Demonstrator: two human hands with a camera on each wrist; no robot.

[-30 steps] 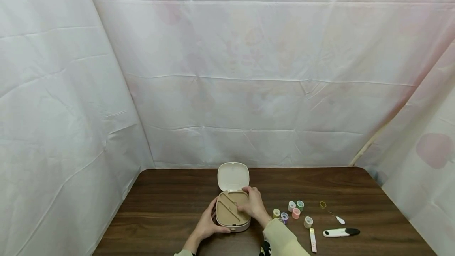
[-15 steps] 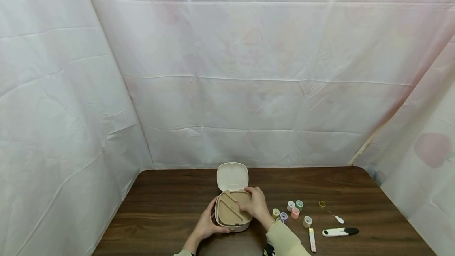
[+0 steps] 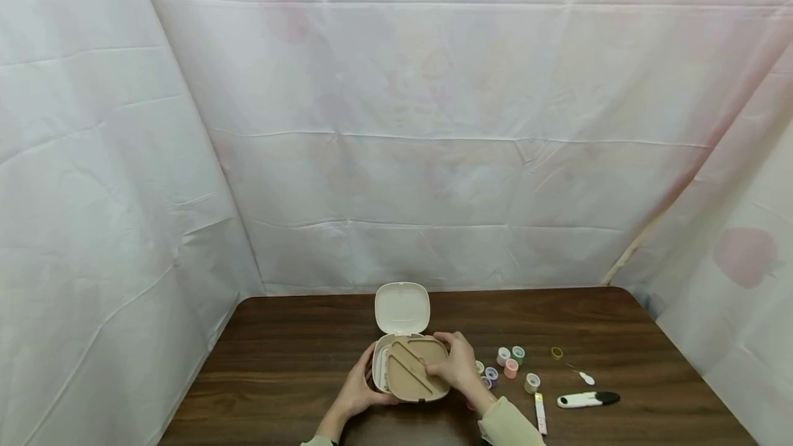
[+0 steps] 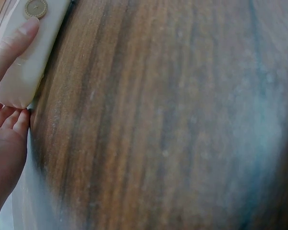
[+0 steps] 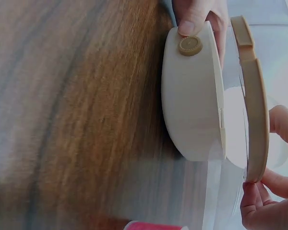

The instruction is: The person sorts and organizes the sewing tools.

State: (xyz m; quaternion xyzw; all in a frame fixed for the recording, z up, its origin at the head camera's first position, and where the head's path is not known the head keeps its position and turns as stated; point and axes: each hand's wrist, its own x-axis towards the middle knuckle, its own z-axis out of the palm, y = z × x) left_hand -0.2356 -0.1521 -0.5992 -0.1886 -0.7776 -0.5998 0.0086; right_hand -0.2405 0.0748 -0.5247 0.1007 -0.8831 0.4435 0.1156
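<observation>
Hiding much of the white box (image 5: 193, 98) the left grip (image 3: 357, 387) clasps, a tan tray (image 3: 411, 376) is pinched by the right grip (image 3: 458, 365).

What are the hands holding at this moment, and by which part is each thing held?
The right hand holds the tray by its right side; the left hand grips the box at its left side and front.

Head view: illumination is diffuse; the backdrop (image 3: 396, 122) appears bright, the tabletop (image 3: 297, 349) dark. Left wrist view: bluish haze veils the right side. Right wrist view: shadow borders the white box (image 5: 192, 96).
</observation>
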